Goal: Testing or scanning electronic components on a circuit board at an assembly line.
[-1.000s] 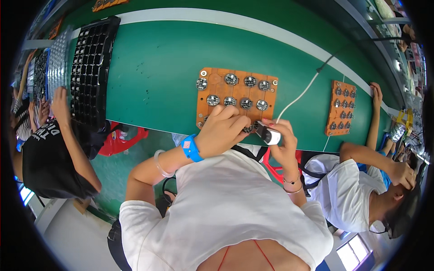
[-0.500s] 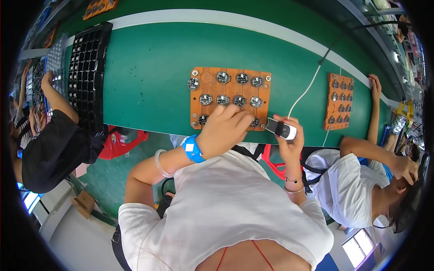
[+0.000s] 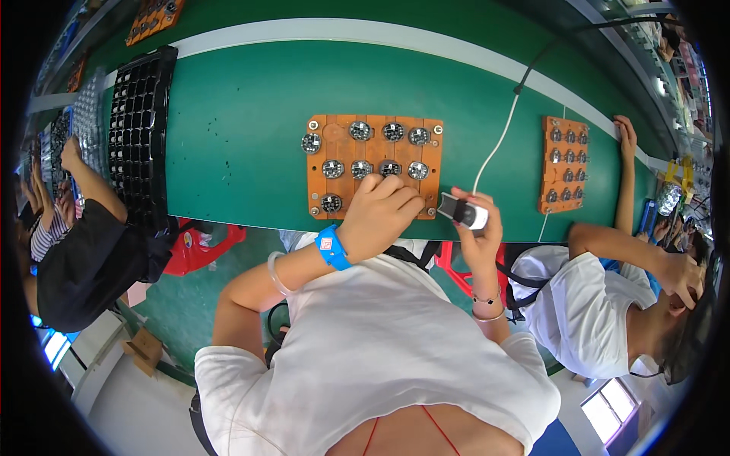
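Blk gridded tray (image 3: 138,137) at L of green table (image 3: 243,137); then orange board (image 3: 376,150) mid-table, w/ round silver/blk pcs (image 3: 361,169) on it. L hand (image 3: 379,218) over its near edge, fingers bent, can't tell if gripping. R hand (image 3: 482,234), just beside board, clamped on wht/blk corded tool (image 3: 465,212). 2nd orange board (image 3: 562,166) farther R.
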Tool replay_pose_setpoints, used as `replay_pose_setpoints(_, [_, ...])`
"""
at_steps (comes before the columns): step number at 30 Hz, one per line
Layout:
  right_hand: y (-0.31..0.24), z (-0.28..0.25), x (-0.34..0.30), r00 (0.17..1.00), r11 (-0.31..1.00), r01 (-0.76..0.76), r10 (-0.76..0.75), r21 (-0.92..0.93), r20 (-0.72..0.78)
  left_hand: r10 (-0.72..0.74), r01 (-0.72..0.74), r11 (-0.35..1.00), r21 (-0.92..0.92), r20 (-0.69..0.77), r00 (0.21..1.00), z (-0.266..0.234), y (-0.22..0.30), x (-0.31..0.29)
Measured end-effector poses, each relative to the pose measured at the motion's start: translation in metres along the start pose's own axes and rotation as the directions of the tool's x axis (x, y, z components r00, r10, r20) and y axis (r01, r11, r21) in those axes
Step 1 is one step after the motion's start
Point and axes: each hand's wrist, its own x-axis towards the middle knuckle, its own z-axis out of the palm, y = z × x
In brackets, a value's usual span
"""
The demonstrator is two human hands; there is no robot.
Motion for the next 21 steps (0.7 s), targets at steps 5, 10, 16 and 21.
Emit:
replay_pose_setpoints(5, [0.013, 0.014, -0.004, 0.963, 0.968, -0.126, 0.171, 0.215, -0.206, 0.052, -0.057, 0.989, 0.135, 0.043, 0.998, -0.001, 0.008, 0.003])
replay_pose_setpoints(10, [0.014, 0.034, -0.003, 0.952, 0.954, -0.112, 0.182, 0.277, -0.245, 0.027, -0.037, 0.991, 0.129, 0.079, 0.997, 0.001, 0.009, 0.008])
replay_pose_setpoints(16, [0.015, 0.032, -0.007, 0.948, 0.941, -0.146, 0.222, 0.305, -0.229, 0.034, -0.035, 0.996, 0.087, 0.012, 0.999, 0.007, 0.010, 0.006])
replay_pose_setpoints(21, [0.019, 0.027, -0.008, 0.946, 0.946, -0.157, 0.226, 0.284, -0.232, 0.029, -0.033, 0.995, 0.098, 0.042, 0.999, 0.003, 0.011, 0.013])
